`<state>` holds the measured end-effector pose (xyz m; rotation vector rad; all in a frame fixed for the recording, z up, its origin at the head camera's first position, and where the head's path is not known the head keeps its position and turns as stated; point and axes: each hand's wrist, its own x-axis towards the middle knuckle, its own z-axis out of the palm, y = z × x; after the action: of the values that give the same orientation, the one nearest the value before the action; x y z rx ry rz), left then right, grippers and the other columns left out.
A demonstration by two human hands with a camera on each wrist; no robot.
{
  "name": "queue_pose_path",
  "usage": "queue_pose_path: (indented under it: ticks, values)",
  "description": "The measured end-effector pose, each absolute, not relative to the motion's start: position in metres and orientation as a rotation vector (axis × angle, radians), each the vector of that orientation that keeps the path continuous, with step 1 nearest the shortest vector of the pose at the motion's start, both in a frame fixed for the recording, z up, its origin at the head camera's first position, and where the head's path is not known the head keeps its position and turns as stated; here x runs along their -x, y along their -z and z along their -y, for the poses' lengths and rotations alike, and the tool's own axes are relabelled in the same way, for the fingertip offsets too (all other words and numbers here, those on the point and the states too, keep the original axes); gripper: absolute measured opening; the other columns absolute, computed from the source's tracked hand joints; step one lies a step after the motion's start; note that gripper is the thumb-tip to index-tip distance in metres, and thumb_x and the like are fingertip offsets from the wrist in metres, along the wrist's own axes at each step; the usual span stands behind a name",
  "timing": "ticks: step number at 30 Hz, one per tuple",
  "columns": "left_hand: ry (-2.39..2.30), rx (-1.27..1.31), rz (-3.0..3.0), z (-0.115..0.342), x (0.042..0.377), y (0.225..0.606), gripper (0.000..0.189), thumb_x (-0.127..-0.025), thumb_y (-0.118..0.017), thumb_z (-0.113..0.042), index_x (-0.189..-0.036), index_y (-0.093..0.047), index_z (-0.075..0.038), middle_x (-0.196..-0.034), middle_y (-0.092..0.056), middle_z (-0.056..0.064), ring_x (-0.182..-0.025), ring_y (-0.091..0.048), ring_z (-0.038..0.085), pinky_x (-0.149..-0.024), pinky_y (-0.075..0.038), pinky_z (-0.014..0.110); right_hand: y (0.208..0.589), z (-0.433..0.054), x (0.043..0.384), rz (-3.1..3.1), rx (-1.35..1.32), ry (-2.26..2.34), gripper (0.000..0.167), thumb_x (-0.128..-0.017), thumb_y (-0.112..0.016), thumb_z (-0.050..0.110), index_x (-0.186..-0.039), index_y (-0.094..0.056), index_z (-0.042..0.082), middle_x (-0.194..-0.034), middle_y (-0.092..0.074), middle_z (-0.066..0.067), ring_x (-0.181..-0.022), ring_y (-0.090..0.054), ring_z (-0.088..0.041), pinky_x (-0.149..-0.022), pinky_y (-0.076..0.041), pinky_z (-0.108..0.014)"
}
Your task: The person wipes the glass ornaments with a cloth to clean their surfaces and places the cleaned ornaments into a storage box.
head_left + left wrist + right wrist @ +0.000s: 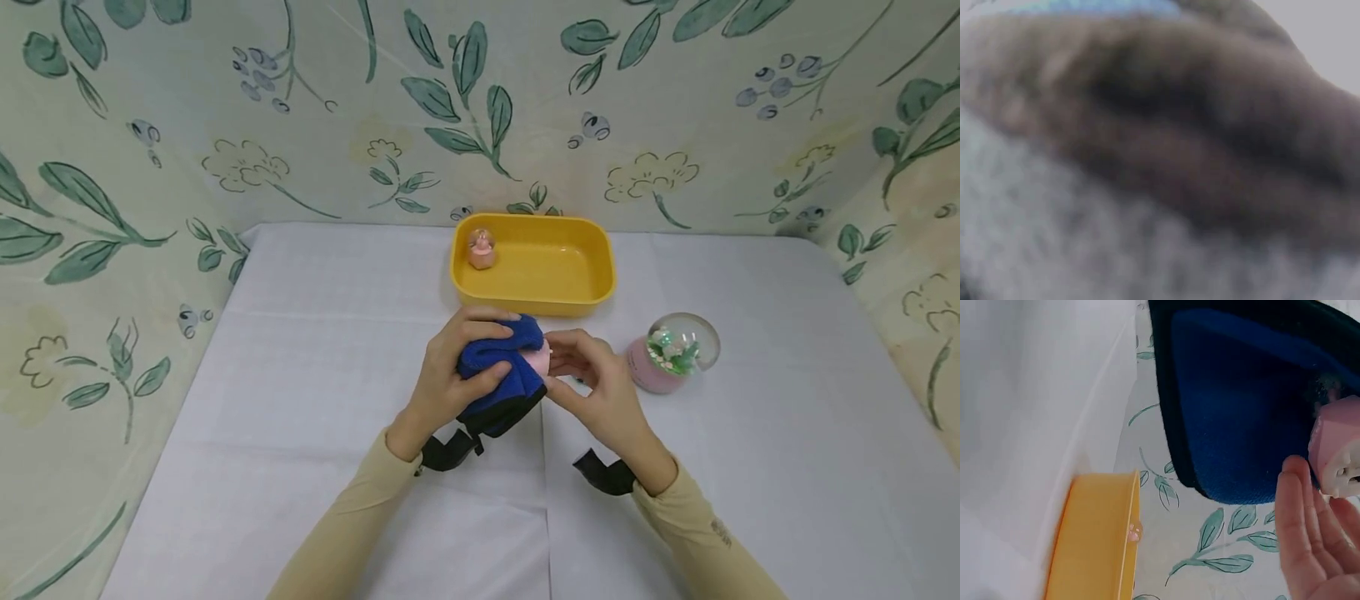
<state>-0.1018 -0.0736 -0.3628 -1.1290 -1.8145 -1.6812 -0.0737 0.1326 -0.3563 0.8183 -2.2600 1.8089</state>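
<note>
My left hand (446,362) grips a folded blue cloth (513,387) with black edging, thumb and fingers pressing it around a small snow globe. The globe's pink base (537,358) pokes out of the cloth on the right. My right hand (603,383) holds that end, its thumb and fingertips at the base and cloth edge. In the right wrist view, the faceted pink base (1337,434) shows a pale underside with openings, and its clear dome is partly hidden against the cloth. The left wrist view is blurred, with a strip of blue cloth (1104,6) on top.
A yellow tray (536,307) stands beyond my hands, with a small pink snow globe (482,250) at its left end. To the right, a larger snow globe (660,367) with a pink base lies tilted on the white tablecloth (315,400). Leaf-patterned fabric (300,108) hangs behind.
</note>
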Motion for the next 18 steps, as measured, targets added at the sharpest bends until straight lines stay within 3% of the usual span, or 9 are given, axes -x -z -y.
queue_pose_path:
  ticks: [3,6,13,18]
  values:
    - [1.696,1.121,1.804,0.075,0.102,0.362,0.034,-0.096,-0.057,-0.037,-0.109,-0.053,-0.006,-0.116,-0.055,0.019,-0.109,-0.054,0.033,-0.095,-0.045,0.045,0.358,-0.132,0.075,2.18,-0.992,-1.626,0.053,-0.089,-0.068,0.021,-0.13,-0.046,-0.006,-0.122,-0.054,-0.018,-0.103,-0.059,-0.02,-0.084,-0.052,-0.027]
    - [1.714,1.112,1.799,0.075,0.102,0.361,0.034,-0.096,-0.057,-0.037,-0.109,-0.052,-0.006,-0.116,-0.055,0.019,-0.109,-0.053,0.033,-0.096,-0.045,0.046,0.359,-0.13,0.076,2.101,-1.086,-1.422,0.056,-0.091,-0.065,0.03,-0.125,-0.047,-0.009,-0.125,-0.05,-0.023,-0.107,-0.056,-0.024,-0.086,-0.051,-0.026]
    - [1.732,1.147,1.808,0.075,0.101,0.358,0.034,-0.097,-0.055,-0.037,-0.11,-0.05,-0.006,-0.117,-0.054,0.02,-0.109,-0.053,0.033,-0.095,-0.045,0.046,0.362,-0.131,0.084,1.938,-1.107,-1.122,0.047,-0.09,-0.064,0.031,-0.109,-0.058,-0.011,-0.106,-0.061,-0.023,-0.086,-0.062,-0.027,-0.083,-0.049,-0.019]
    - [1.696,1.181,1.818,0.073,0.101,0.356,0.033,-0.097,-0.055,-0.036,-0.111,-0.052,-0.006,-0.117,-0.054,0.019,-0.109,-0.054,0.033,-0.095,-0.046,0.045,0.363,-0.13,0.085,1.922,-1.068,-1.247,0.049,-0.087,-0.068,0.032,-0.106,-0.059,-0.013,-0.097,-0.065,-0.02,-0.077,-0.065,-0.021,-0.076,-0.053,-0.02]
